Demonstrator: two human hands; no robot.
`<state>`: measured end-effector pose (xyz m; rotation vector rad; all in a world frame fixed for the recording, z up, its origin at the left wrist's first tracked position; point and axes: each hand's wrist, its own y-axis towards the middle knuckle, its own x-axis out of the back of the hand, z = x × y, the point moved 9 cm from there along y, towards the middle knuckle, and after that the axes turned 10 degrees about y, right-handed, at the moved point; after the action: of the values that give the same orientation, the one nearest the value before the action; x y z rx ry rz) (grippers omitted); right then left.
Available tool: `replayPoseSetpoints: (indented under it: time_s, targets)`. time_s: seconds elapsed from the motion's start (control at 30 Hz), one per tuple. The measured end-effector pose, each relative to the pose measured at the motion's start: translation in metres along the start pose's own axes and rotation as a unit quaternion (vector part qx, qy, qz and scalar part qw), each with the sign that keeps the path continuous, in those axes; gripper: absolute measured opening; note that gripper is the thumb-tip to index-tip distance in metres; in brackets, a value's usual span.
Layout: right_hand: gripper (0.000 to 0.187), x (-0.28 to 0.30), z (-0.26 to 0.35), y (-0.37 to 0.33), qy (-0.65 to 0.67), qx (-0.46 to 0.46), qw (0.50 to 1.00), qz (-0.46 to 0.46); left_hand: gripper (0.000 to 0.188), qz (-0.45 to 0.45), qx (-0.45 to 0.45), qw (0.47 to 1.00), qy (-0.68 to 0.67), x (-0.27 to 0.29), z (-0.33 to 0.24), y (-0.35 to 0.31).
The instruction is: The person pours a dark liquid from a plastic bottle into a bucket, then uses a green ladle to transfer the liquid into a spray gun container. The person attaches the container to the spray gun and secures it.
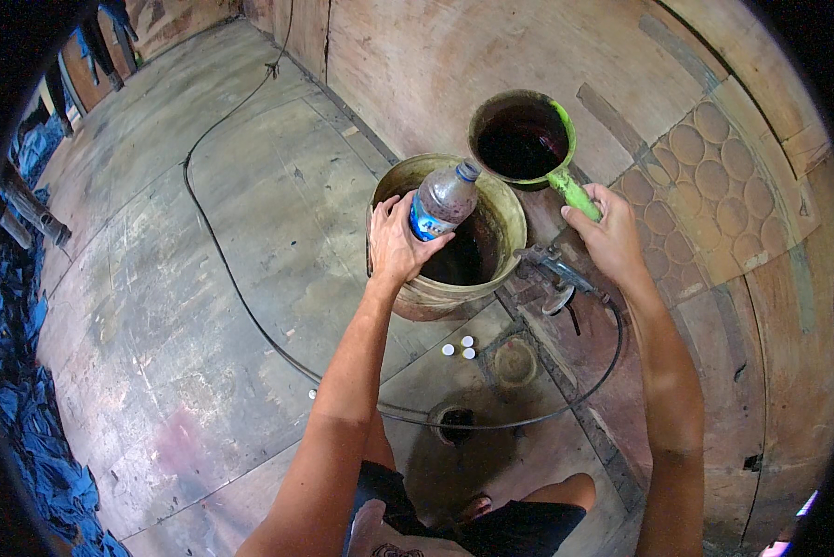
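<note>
Head view: left hand (400, 239) wraps firmly around the bottle (447, 197), tilted above the bucket (436, 299), apparently so drips stay contained. Right hand (606, 223) closes on the handle (575, 192) of the dipper (568, 139), far right of the bucket, keeping fingers clear of its bowl.

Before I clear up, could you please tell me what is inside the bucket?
The bucket shows stained inner walls and a dark interior, too dim to identify. The left hand and the bottle it holds hide part of the opening and whatever lies behind.
</note>
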<state>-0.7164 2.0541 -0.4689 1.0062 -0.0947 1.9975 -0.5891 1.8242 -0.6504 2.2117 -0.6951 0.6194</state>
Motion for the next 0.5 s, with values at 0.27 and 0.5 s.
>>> replayPoseSetpoints:
  time_s: [0.27, 0.5]
  targets:
    - [0.029, 0.002, 0.019, 0.000, -0.062, 0.053, 0.996, -0.020, 0.086, -0.001, -0.002, 1.000, -0.001, 0.000, 0.001, 0.000]
    - [0.030, 0.002, 0.028, 0.001, -0.086, 0.052, 0.995, -0.015, 0.086, -0.005, 0.000, 1.000, 0.001, -0.002, 0.003, 0.001]
